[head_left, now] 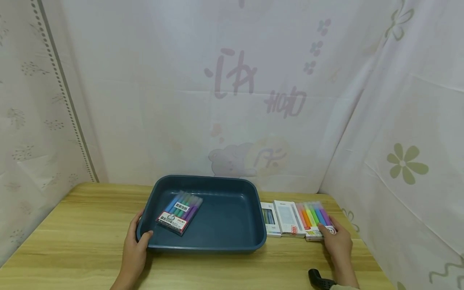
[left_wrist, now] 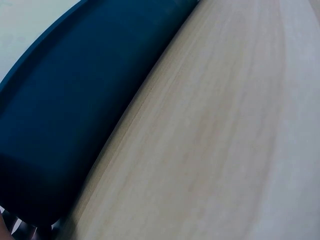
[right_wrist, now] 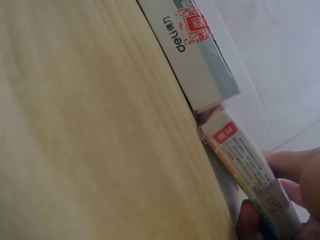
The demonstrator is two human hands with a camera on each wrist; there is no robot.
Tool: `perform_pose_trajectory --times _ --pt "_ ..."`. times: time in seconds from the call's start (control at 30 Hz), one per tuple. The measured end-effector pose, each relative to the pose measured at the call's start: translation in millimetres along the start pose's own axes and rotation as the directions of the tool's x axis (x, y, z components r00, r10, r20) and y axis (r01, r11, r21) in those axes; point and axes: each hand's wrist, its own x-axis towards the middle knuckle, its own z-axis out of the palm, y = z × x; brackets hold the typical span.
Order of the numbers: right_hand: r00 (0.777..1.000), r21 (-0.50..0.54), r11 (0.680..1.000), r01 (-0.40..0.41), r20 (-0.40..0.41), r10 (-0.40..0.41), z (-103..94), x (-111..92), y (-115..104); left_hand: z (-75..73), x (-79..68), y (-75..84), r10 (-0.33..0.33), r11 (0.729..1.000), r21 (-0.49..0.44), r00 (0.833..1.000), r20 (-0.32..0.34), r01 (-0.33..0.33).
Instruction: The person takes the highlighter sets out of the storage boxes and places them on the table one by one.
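A dark blue plastic tray [head_left: 228,219] stands mid-table. My left hand [head_left: 135,245] grips its left front corner, thumb over the rim and fingers along the outer side. Inside the tray, toward its left, a clear pack of blue, green and purple markers [head_left: 180,212] lies at a slant. At the right, my right hand [head_left: 337,237] holds a pack of rainbow-coloured highlighters [head_left: 314,217] by its right front edge, thumb on top. The right wrist view shows this highlighter pack [right_wrist: 250,170] tilted, fingers beneath its edge. The left wrist view shows mostly the tray's outer wall [left_wrist: 75,90].
Between tray and highlighters lie a white box [head_left: 290,217] with a red sticker and a white pen box [head_left: 270,219] partly hidden by the tray. Beside my right wrist is a black strap piece [head_left: 320,279]. Patterned curtains [head_left: 181,100] enclose the wooden table [head_left: 203,274].
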Motion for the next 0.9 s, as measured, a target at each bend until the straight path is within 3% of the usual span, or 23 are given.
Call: perform_pose_trajectory --times 0.3,0.9 --pt "0.998 -0.065 0.996 0.062 0.002 -0.062 3.2 -2.9 -2.4 -1.3 0.2 -1.3 0.001 1.0 0.003 1.0 0.008 -0.001" --pt "0.998 -0.062 0.996 0.06 0.001 -0.06 9.6 -5.0 -0.5 -0.5 0.0 -1.4 0.006 1.0 -0.007 1.0 0.008 -0.006"
